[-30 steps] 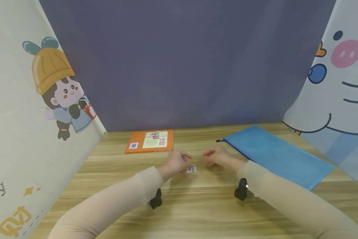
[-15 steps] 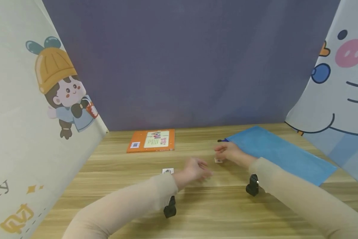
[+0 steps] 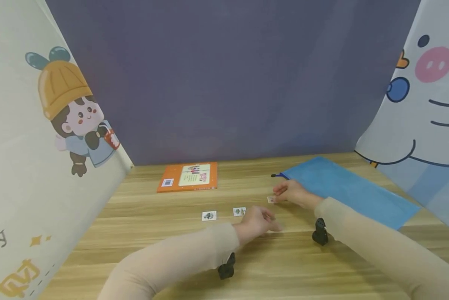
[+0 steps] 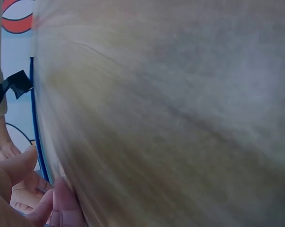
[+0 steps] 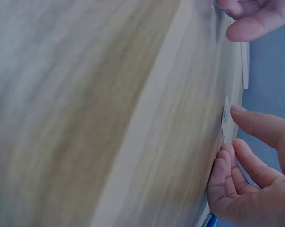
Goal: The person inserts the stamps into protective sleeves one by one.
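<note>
Wooden table point(image 3: 172, 250): left hand point(image 3: 258, 223) loosely curled, empty, right of two small cards point(image 3: 239, 211); right hand point(image 3: 293, 193) fingering a third card point(image 3: 271, 200). Risk: sleeve brushing cards askew.

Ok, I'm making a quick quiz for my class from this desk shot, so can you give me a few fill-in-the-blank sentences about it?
1. The book lying at the back of the wooden table has an ____ cover.
2. The zip pouch beside the right hand is ____ in colour.
3. Counting the one at the right hand's fingertips, ____ small cards lie on the table.
4. The left hand is nearest the ____ card of the row.

Missing words: orange; blue; three; middle
</note>
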`<action>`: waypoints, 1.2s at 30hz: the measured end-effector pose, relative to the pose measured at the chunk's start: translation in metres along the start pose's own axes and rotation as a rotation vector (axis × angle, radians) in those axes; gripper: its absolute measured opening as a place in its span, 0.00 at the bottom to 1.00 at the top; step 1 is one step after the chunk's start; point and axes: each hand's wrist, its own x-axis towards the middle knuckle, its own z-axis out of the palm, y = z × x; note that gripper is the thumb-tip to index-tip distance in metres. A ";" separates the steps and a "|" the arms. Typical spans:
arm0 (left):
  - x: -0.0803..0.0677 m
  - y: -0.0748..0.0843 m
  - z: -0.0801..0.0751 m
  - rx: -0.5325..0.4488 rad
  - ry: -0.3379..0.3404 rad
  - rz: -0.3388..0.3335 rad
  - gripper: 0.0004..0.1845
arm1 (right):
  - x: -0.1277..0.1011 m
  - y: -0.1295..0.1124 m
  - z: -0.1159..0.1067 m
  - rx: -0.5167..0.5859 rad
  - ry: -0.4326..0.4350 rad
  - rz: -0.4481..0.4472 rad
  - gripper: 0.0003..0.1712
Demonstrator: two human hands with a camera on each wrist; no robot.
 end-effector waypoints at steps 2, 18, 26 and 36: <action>0.001 0.000 0.002 0.036 0.010 -0.001 0.18 | 0.001 0.001 0.000 -0.008 -0.003 0.004 0.27; -0.005 0.007 0.007 0.229 0.049 0.028 0.13 | 0.003 0.003 0.007 -0.145 0.009 -0.005 0.16; -0.008 0.009 0.011 0.217 0.041 0.013 0.09 | 0.002 0.004 0.008 -0.135 0.019 0.006 0.12; -0.002 0.001 0.006 0.006 0.027 0.071 0.05 | 0.001 0.005 0.007 -0.075 0.002 0.001 0.05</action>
